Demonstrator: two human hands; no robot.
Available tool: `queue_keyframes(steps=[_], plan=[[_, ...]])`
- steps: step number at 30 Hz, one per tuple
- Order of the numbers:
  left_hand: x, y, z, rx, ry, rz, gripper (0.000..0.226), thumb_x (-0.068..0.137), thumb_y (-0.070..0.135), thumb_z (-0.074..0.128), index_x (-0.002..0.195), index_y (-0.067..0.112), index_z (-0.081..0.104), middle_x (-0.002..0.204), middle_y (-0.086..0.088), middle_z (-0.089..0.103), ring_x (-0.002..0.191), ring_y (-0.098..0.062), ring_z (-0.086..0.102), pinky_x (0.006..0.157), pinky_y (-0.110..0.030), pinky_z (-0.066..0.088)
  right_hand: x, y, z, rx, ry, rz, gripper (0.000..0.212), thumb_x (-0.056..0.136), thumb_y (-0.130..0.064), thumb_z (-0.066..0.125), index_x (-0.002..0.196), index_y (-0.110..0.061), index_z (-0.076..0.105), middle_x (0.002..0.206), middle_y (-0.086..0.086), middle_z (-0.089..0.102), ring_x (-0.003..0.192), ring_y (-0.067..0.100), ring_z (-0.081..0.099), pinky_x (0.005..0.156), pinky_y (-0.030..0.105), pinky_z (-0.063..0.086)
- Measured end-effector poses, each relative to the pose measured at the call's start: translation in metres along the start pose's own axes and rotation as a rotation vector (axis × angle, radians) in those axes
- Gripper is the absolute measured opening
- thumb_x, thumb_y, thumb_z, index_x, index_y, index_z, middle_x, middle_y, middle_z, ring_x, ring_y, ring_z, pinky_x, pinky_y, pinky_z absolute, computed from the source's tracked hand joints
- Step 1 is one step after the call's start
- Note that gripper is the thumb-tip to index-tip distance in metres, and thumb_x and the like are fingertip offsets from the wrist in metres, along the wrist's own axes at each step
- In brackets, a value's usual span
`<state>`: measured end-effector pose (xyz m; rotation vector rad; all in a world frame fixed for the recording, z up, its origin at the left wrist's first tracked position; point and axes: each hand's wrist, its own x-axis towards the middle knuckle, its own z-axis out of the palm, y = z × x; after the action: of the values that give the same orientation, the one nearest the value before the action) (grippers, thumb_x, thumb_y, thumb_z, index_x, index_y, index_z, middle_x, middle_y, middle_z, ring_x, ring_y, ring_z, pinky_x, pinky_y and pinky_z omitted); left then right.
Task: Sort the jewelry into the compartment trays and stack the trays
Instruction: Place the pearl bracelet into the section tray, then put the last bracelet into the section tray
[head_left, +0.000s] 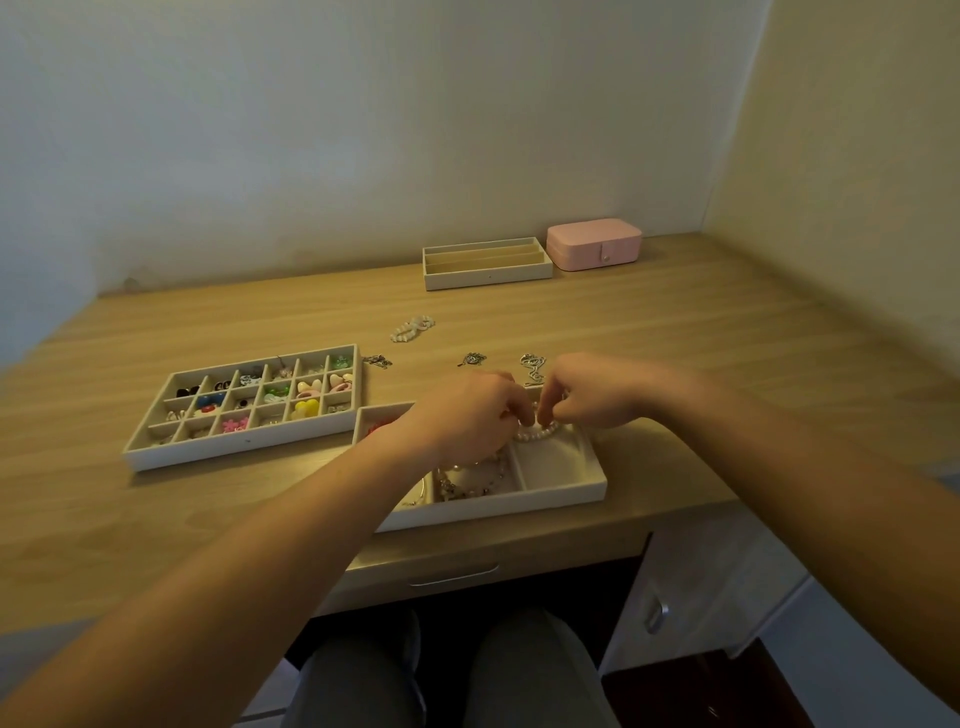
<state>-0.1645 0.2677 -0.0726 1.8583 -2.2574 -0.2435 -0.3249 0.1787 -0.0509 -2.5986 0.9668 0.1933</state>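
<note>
On the wooden desk (675, 332), close to its front edge, stood the near tray (571, 486), a white tray with large cells. Over its back right cell the left hand (467, 415) and the right hand (587, 400) met, each with fingers curled and pinching the pearl strand (540, 432), which sagged between them onto the tray. Just left of it lay the grid tray (244, 448), its many small cells holding coloured earrings and charms too small to name singly. Against the back wall stood the slotted tray (488, 278), with three long slots, and the pink jewellery case (594, 243), closed, just beside it.

Loose on the desk beyond the hands lay a white bead bracelet (412, 329) and three silver chains (472, 358), well apart from one another; the rightmost was partly hidden behind the right hand.

The left forearm crossed the near tray and hid most of its left cells. A red piece (375, 427) showed at the back left, and beaded chains (467, 480) in the middle front cell.

Counted: three trays, one case, three chains, one bead bracelet, one pearl strand.
</note>
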Motion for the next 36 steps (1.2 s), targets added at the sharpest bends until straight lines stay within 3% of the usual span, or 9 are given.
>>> queue_keyframes(steps=[7,11,16,19,25,31,34,36], plan=[[0.003,-0.009,-0.004,-0.047,0.017,-0.020,0.023,0.094,0.016,0.055,0.103,0.027,0.074,0.107,0.007,0.063,0.095,-0.015,0.058,0.086,-0.035,0.050,0.006,0.000,-0.008,0.044,-0.012,-0.013,0.033,0.095,-0.008,0.054,0.114,-0.021,0.077,0.113,-0.006,0.074,0.103,0.011,0.066,0.098,0.035,0.054],[0.007,-0.024,-0.016,-0.084,0.098,-0.079,0.021,0.093,0.016,0.056,0.100,0.026,0.074,0.106,0.008,0.064,0.093,-0.012,0.059,0.083,-0.031,0.051,0.019,0.000,-0.017,0.129,0.021,-0.029,0.030,0.095,-0.008,0.055,0.108,-0.023,0.077,0.105,-0.009,0.073,0.098,0.008,0.066,0.090,0.030,0.056],[0.023,-0.069,-0.032,-0.137,0.289,-0.323,0.022,0.092,0.016,0.055,0.096,0.026,0.074,0.101,0.012,0.064,0.094,-0.013,0.058,0.083,-0.029,0.045,0.051,-0.006,-0.024,0.292,0.155,-0.066,0.027,0.098,-0.009,0.054,0.105,-0.024,0.075,0.101,-0.006,0.071,0.090,0.011,0.066,0.073,0.024,0.053],[0.043,-0.107,-0.032,-0.148,0.275,-0.485,0.022,0.090,0.015,0.060,0.106,0.023,0.072,0.111,0.003,0.070,0.105,-0.020,0.062,0.090,-0.034,0.050,0.081,-0.013,-0.023,0.348,0.210,-0.070,0.025,0.098,-0.010,0.054,0.105,-0.022,0.074,0.099,-0.006,0.069,0.083,0.009,0.063,0.067,0.022,0.049],[0.078,-0.155,-0.020,-0.069,0.247,-0.650,0.045,0.096,0.023,0.060,0.140,0.022,0.050,0.138,-0.005,0.058,0.123,-0.028,0.055,0.102,-0.043,0.048,0.130,-0.016,-0.025,0.383,0.317,-0.038,0.027,0.097,-0.011,0.054,0.108,-0.021,0.076,0.104,-0.005,0.068,0.082,0.003,0.057,0.079,0.027,0.049],[0.100,-0.168,-0.016,0.065,0.254,-0.665,0.028,0.099,0.027,0.053,0.126,0.022,0.059,0.125,-0.006,0.064,0.111,-0.029,0.060,0.089,-0.041,0.052,0.154,-0.010,-0.026,0.463,0.356,-0.029,0.026,0.097,-0.010,0.055,0.105,-0.023,0.076,0.101,-0.004,0.067,0.083,0.006,0.057,0.079,0.028,0.049],[0.103,-0.170,-0.019,-0.106,0.287,-0.671,0.028,0.094,0.030,0.065,0.122,0.025,0.059,0.115,-0.001,0.067,0.104,-0.025,0.063,0.087,-0.041,0.056,0.158,-0.007,-0.027,0.483,0.361,-0.022,0.025,0.098,-0.010,0.055,0.105,-0.023,0.075,0.098,-0.006,0.065,0.084,0.007,0.057,0.083,0.030,0.052],[0.102,-0.168,-0.024,-0.266,0.325,-0.651,0.027,0.091,0.027,0.072,0.116,0.023,0.061,0.104,0.000,0.067,0.092,-0.020,0.064,0.078,-0.036,0.056,0.159,-0.005,-0.030,0.476,0.360,-0.018,0.025,0.098,-0.009,0.055,0.109,-0.021,0.074,0.099,-0.007,0.064,0.088,0.008,0.058,0.088,0.033,0.054]])
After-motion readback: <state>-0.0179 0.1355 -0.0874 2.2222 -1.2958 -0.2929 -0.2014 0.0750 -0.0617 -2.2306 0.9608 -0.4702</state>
